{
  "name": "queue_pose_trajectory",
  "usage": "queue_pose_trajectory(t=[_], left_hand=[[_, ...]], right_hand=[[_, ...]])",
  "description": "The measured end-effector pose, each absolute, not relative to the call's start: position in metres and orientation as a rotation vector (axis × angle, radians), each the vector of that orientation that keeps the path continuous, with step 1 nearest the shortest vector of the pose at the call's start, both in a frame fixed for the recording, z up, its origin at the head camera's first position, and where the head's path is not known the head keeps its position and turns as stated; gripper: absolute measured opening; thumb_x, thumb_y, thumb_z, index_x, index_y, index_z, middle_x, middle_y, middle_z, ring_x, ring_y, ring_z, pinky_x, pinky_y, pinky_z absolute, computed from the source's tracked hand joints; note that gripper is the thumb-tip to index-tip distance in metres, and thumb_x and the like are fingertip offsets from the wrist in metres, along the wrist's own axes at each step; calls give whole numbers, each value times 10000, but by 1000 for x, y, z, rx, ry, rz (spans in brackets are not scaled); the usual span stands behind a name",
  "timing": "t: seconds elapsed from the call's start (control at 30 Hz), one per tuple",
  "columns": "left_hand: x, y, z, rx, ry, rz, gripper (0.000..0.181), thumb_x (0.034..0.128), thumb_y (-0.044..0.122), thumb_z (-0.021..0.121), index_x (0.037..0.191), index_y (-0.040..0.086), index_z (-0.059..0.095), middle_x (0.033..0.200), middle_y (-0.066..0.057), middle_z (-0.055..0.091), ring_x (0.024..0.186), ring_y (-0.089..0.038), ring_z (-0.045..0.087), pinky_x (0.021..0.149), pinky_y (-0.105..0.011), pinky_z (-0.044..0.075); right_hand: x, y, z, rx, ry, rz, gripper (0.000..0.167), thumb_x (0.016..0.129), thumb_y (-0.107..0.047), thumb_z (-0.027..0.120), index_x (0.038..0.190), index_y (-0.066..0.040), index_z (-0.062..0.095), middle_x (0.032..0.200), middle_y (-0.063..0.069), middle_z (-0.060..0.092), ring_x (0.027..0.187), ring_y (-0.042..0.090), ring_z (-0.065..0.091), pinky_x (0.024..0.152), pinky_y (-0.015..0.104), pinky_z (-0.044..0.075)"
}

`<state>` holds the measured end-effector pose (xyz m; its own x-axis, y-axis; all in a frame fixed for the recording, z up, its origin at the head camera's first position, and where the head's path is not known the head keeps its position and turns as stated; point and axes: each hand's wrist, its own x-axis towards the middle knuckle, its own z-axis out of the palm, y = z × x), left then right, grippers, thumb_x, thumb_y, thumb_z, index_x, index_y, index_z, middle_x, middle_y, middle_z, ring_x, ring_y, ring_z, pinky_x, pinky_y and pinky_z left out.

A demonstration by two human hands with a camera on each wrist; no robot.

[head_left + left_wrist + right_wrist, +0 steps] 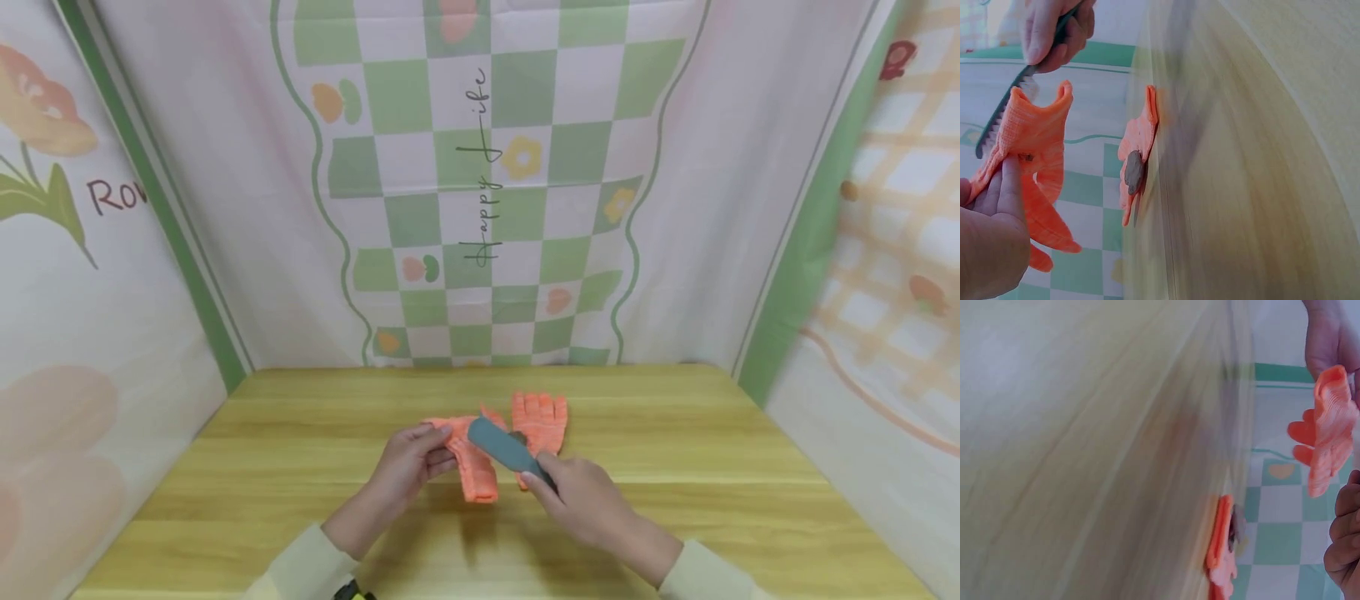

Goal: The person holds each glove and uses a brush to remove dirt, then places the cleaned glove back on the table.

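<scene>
My left hand (408, 460) grips an orange knitted glove (477, 477) above the table, its fingers dangling in the left wrist view and a small dark spot (1026, 157) near my fingertips. My right hand (585, 498) holds a blue-green brush (501, 445) by its handle. The brush lies across the held glove, and its bristles face the knit in the left wrist view. Whether they touch it cannot be made out. A second orange glove (546, 419) lies on the table just behind, with a grey-brown lump (1134, 172) on it.
The wooden table (300, 433) reaches back to a hanging cloth (525, 200) with green and white checks. Printed cloths also hang at the left (90, 317) and right (885, 292). A dark and yellow band (351, 592) shows by the left sleeve.
</scene>
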<state>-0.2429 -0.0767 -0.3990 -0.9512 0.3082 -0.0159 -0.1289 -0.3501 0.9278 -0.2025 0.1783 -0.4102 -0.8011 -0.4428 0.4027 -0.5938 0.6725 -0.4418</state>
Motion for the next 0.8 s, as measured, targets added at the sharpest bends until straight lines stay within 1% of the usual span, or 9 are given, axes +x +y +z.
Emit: queue_pose_trajectory(t=[0.13, 0.2, 0.33, 0.43, 0.57, 0.67, 0.8], left_hand=[[-243, -79, -398, 233, 1601, 2383, 201, 970, 91, 591, 778, 71, 645, 797, -53, 710, 764, -128, 697, 776, -294, 572], [-242, -80, -398, 240, 1606, 2382, 211, 970, 88, 590, 765, 72, 636, 792, -51, 708, 763, -128, 696, 777, -298, 572], [-242, -81, -398, 237, 1607, 2376, 285, 976, 81, 575, 692, 82, 560, 768, -39, 700, 748, -128, 693, 777, -305, 573], [-242, -82, -397, 243, 1591, 2386, 304, 983, 76, 560, 680, 85, 543, 757, -34, 697, 741, -125, 691, 772, -295, 573], [-243, -82, -396, 267, 1578, 2399, 271, 987, 75, 552, 719, 82, 592, 768, -38, 702, 753, -126, 693, 769, -291, 573], [-243, -83, -396, 273, 1585, 2396, 247, 987, 89, 563, 748, 79, 625, 788, -43, 708, 764, -130, 695, 778, -300, 572], [-244, -86, -396, 263, 1586, 2409, 220, 984, 98, 574, 783, 70, 661, 799, -53, 713, 767, -134, 698, 779, -304, 573]], right_hand=[[-203, 180, -413, 825, -2663, 838, 264, 1028, -311, 505, 785, -213, 469, 557, -149, 349, 447, -30, 262, 402, 163, 279], [-202, 181, -414, 821, -2689, 844, 272, 1033, -319, 490, 787, -207, 462, 560, -143, 344, 449, -26, 263, 405, 164, 281], [-199, 185, -419, 821, -2725, 856, 273, 1039, -324, 473, 795, -202, 464, 559, -137, 326, 450, -20, 261, 412, 167, 287], [-200, 187, -424, 822, -2714, 800, 266, 1031, -328, 492, 793, -212, 467, 555, -142, 319, 459, -17, 268, 425, 172, 294], [-201, 191, -427, 814, -2701, 658, 274, 1013, -339, 525, 777, -213, 469, 561, -146, 327, 482, -9, 304, 439, 186, 311], [-201, 195, -428, 793, -2738, 566, 283, 1003, -342, 543, 766, -204, 473, 559, -138, 324, 484, 0, 303, 434, 192, 306], [-203, 199, -425, 700, -2786, 493, 280, 995, -343, 557, 769, -190, 494, 556, -121, 333, 477, 11, 296, 426, 195, 298]])
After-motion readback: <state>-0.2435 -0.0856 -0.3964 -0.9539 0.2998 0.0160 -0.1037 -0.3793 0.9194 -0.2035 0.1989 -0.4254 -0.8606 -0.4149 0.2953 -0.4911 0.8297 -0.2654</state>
